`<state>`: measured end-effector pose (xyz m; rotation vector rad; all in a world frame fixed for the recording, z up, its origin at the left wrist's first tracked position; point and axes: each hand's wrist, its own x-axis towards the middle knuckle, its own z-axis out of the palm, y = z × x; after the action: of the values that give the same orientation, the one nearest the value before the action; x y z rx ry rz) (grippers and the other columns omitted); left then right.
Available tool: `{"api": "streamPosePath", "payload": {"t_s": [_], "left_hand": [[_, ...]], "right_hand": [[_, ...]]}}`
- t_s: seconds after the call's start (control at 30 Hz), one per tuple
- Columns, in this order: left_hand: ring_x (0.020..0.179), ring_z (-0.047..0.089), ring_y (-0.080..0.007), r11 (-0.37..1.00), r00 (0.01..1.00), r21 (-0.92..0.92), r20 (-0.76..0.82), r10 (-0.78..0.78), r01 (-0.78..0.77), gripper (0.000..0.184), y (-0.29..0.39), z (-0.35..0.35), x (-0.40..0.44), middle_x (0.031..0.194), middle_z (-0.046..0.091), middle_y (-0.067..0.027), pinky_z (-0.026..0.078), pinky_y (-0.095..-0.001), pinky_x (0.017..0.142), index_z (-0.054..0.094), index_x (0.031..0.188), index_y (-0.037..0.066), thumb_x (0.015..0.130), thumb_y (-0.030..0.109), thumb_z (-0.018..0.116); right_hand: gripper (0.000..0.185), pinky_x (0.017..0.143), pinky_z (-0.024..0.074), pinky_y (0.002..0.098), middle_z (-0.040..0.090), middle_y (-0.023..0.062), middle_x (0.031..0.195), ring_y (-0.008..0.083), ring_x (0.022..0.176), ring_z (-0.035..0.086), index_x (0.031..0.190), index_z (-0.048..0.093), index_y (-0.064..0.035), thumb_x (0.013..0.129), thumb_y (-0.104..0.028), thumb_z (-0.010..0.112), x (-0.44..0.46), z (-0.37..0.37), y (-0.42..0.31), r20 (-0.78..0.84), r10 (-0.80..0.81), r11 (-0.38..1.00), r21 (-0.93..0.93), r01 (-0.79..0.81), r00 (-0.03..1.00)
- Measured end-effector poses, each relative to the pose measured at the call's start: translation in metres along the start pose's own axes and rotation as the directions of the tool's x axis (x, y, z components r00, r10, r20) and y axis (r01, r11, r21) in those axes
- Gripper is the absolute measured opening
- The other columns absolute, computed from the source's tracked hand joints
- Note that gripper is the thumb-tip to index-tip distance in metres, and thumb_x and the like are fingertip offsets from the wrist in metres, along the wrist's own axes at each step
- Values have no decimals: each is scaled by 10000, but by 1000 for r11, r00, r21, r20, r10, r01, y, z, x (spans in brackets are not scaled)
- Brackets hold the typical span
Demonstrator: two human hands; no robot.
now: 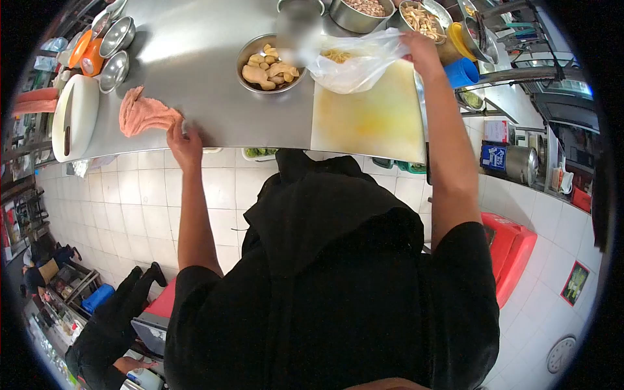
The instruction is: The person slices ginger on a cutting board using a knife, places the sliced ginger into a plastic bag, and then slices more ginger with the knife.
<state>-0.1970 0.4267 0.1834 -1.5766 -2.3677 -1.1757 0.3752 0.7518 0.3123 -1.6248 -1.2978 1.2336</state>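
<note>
My left hand (185,144) is at the front edge of the steel table, with its fingers closed on the corner of a crumpled pink cloth (148,114). At the upper right, my right hand (421,51) grips the edge of a clear plastic bag (370,68). Yellowish shreds (337,56) show in the bag, which lies over the far part of a yellowed cutting board (367,123). Left of the board stands a steel bowl (244,79) of pale peeled pieces that look like ginger. A blurred patch hides what is between this bowl and the bag.
Steel pans of chopped food (367,25) stand at the back right, near a blue cup (462,73). To the left are steel bowls (116,70) and a white round-edged board (78,117). A red bin (510,253) stands behind my right side. Another person (107,325) is behind on the left.
</note>
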Motion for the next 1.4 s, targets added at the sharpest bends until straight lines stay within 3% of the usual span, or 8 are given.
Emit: {"api": "streamPosePath", "payload": {"t_s": [0.27, 0.33, 0.4, 0.57, 0.7, 0.93, 1.23, 1.4], "left_hand": [[1057, 647, -253, 924, 997, -379, 40, 64, -44, 428, 132, 28, -17, 1249, 652, -141, 566, -370, 858, 669, 1338, 68, 917, 17, 724], [1038, 655, -245, 899, 992, -432, 60, 108, -71, 426, 160, 37, -18, 1249, 655, -153, 578, -358, 839, 671, 1339, 59, 919, 0, 711], [1017, 660, -242, 865, 987, -492, 63, 147, -98, 423, 196, 41, -15, 1244, 657, -155, 584, -348, 827, 672, 1340, 57, 923, -4, 704], [863, 666, -222, 710, 969, -697, 229, 87, 101, 435, 270, 69, -7, 1123, 662, -142, 570, -327, 732, 673, 1330, 34, 902, 44, 749], [827, 656, -214, 712, 949, -702, 239, 207, 22, 463, 313, 117, 13, 1100, 651, -139, 562, -305, 688, 651, 1348, 24, 900, 65, 762], [842, 674, -247, 837, 958, -546, 227, 174, -23, 421, 300, 121, 2, 1068, 661, -160, 575, -347, 679, 681, 1286, 23, 878, 80, 767], [1047, 688, -334, 934, 942, -177, 70, 328, -312, 379, 226, 101, 73, 1172, 696, -170, 582, -414, 903, 706, 1274, 58, 896, 76, 724], [1217, 622, -373, 903, 819, 84, 464, 339, -421, 395, 216, 131, 108, 1270, 674, -157, 529, -474, 1037, 698, 1296, 101, 904, 147, 685]], "right_hand": [[315, 743, 560, 339, 747, 40, 1056, 160, 891, 708, 1265, 715, -96, 962, -157, 654, 39, -32, -33, 5, -117, 993, -23, 117, 993], [377, 851, 579, 387, 755, 111, 1117, 259, 992, 731, 1275, 710, -71, 916, -188, 711, -13, -14, -50, -64, -265, 894, -390, 221, 962], [409, 938, 577, 437, 754, 173, 1097, 325, 1050, 726, 1239, 714, -32, 869, -202, 741, -24, -13, -31, -52, -550, 586, -735, 341, 834], [397, 1041, 528, 408, 712, 173, 1292, 369, 1199, 672, 1299, 708, -74, 910, -150, 723, -125, 43, -33, 194, -858, 343, -472, 812, 475], [371, 1039, 536, 425, 709, 171, 1308, 353, 1204, 676, 1298, 706, -56, 934, -126, 705, -94, 49, 31, 199, -635, 515, -611, 602, 746], [336, 972, 561, 395, 730, 199, 1241, 341, 1164, 708, 1260, 712, -6, 931, -70, 704, -174, -19, -7, -57, -752, 639, -309, 705, 656], [578, 944, 563, 478, 656, 257, 1212, 430, 1061, 687, 1343, 657, -35, 820, -220, 819, -268, -105, 149, -144, -231, 663, -747, 48, 962], [607, 913, 567, 490, 663, 260, 1151, 422, 1015, 694, 1389, 649, -78, 804, -179, 774, -260, -106, 162, -189, -144, 704, -710, -34, 971]]}}
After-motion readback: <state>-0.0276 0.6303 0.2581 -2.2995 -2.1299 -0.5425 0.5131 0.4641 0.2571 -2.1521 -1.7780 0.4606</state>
